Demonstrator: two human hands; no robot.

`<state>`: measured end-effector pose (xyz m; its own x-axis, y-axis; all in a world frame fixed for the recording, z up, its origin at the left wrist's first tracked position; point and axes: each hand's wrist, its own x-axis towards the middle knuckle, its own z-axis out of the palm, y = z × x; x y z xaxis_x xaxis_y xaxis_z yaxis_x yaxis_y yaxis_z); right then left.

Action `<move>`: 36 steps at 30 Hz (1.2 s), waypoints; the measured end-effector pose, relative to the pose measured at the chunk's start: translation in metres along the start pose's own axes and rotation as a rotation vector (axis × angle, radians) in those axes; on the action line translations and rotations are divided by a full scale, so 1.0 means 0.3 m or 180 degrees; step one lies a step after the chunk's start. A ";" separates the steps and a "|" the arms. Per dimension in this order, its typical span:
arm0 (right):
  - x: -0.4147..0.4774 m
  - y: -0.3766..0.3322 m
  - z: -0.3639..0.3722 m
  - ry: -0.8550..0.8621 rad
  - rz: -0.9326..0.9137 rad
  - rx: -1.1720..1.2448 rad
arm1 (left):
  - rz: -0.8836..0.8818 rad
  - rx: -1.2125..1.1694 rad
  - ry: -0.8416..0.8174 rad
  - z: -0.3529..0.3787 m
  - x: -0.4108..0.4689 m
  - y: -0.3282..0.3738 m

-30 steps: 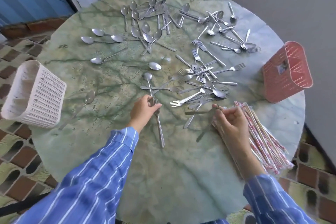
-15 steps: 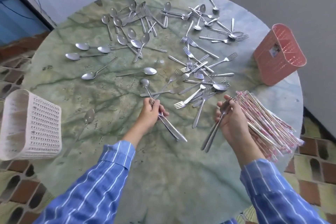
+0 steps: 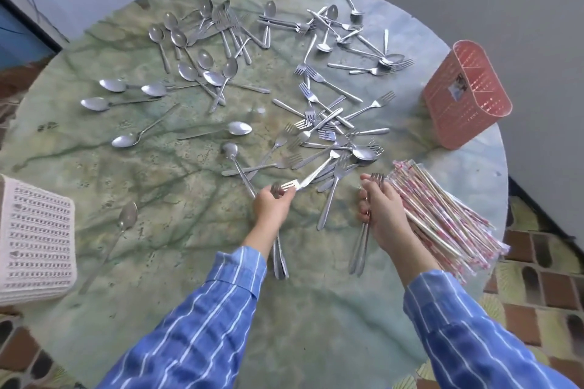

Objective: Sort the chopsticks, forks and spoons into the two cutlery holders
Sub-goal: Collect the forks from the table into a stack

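The person's left hand (image 3: 271,206) is curled tight round a small bunch of forks (image 3: 280,257). Their tines poke out past the knuckles and the handles trail back beside the striped sleeve (image 3: 202,319). The fingertips are right at the tines of a single fork (image 3: 311,174) lying on the round green marble table (image 3: 316,309), though I cannot tell if they have hold of it. The right hand (image 3: 382,211) is closed round a second bunch of forks (image 3: 360,249), with tines pointing far and handles hanging down toward the near edge.

Just right of that hand, a heap of paper-wrapped chopsticks (image 3: 442,215) lies along the near right rim. A pink cutlery holder (image 3: 467,95) stands at the far right edge, well apart from the white cutlery holder (image 3: 34,240) at the left edge, which the view cuts off. Loose forks (image 3: 328,123) lie in a tangle mid-table, just beyond both hands. Spoons (image 3: 202,73) are spread over the far left. One lone spoon (image 3: 126,219) lies near the white holder.
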<state>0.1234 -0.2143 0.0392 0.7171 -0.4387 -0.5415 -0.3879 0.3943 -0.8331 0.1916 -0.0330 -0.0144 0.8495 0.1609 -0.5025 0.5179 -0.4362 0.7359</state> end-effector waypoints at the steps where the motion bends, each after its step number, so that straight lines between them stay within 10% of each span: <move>1: 0.018 -0.005 -0.002 0.0027 -0.0095 -0.0237 | 0.0070 -0.0112 0.0109 -0.007 0.003 -0.002; 17: 0.332 -0.009 0.098 0.0200 -0.0268 -0.2475 | 0.1154 -0.1688 0.0236 -0.221 0.123 0.157; 26: 0.177 -0.031 -0.008 -0.0070 -0.0577 -0.0863 | 0.1243 0.1220 -0.0398 -0.087 0.236 0.252; 36: 0.163 -0.127 -0.027 0.0164 -0.0717 -0.0632 | 0.1521 0.2165 -0.0704 -0.030 0.290 0.244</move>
<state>0.1684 -0.2574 0.0436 0.7696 -0.5396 -0.3413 -0.3315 0.1191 -0.9359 0.3042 -0.0430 -0.0002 0.8852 -0.3207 -0.3369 -0.1235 -0.8604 0.4945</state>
